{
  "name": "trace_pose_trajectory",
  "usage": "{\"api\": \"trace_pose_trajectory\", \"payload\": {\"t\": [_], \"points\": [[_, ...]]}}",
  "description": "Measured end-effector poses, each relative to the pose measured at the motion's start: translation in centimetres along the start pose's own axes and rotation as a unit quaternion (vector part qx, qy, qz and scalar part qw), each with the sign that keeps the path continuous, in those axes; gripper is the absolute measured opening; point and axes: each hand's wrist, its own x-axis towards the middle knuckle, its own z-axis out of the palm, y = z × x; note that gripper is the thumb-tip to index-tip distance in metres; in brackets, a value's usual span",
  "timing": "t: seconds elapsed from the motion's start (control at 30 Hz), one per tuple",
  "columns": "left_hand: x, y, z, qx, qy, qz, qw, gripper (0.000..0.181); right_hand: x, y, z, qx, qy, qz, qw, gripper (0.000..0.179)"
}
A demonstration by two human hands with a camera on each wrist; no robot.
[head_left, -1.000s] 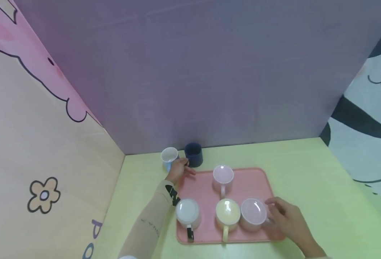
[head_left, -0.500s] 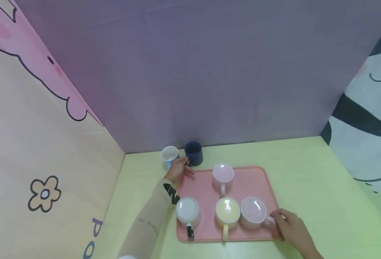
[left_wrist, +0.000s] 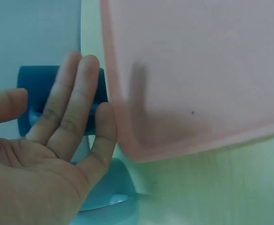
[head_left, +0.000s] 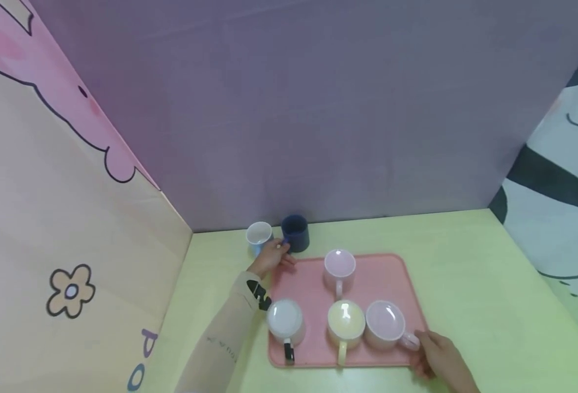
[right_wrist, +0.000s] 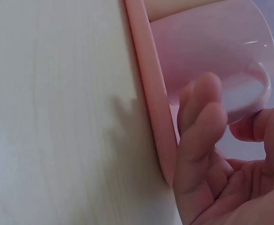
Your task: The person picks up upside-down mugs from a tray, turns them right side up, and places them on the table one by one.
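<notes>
My left hand (head_left: pixel 270 256) is beside the dark blue mug (head_left: pixel 296 233), its fingers near the mug's handle. In the left wrist view two fingers extend straight across that mug, the thumb apart; the index finger is hidden. Just left stands a light blue mug (head_left: pixel 259 233) with a white inside. At the tray's front right corner, my right hand (head_left: pixel 440 355) pinches the handle of a pink mug (head_left: pixel 385 323). The right wrist view has the thumb against this handle and the other fingers curled close by. The mug stands upright on the pink tray (head_left: pixel 310 295).
Also on the tray are a white mug (head_left: pixel 286 321) with a black handle, a yellow mug (head_left: pixel 346 321) touching or nearly touching the pink one, and another pink mug (head_left: pixel 340 268) farther back. A grey-purple backdrop (head_left: pixel 318 109) rises behind the pale table (head_left: pixel 485 284).
My right hand has come down toward the front right corner, onto the pink mug's handle, which has swung slightly toward the front. The left hand has stayed by the dark blue mug.
</notes>
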Motion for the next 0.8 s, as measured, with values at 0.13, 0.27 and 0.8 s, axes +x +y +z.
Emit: {"api": "trace_pose_trajectory", "payload": {"t": [0.13, 0.27, 0.8], "points": [[-0.5, 0.5, 0.1, 0.016, -0.004, -0.001, 0.9999, 0.044, -0.1, 0.5, -0.2, 0.023, -0.036, 0.006, 0.9991, 0.054], [-1.2, 1.2, 0.1, 0.035, 0.001, 0.022, 0.9992, 0.05, 0.0, 0.9, -0.5, 0.081, -0.096, 0.007, 0.992, 0.055], [-2.7, 3.1, -0.1, 0.105, 0.02, 0.028, 0.9939, 0.061, 0.4, 1.9, -1.4, 0.319, -0.27, 0.014, 0.9084, 0.043]]}}
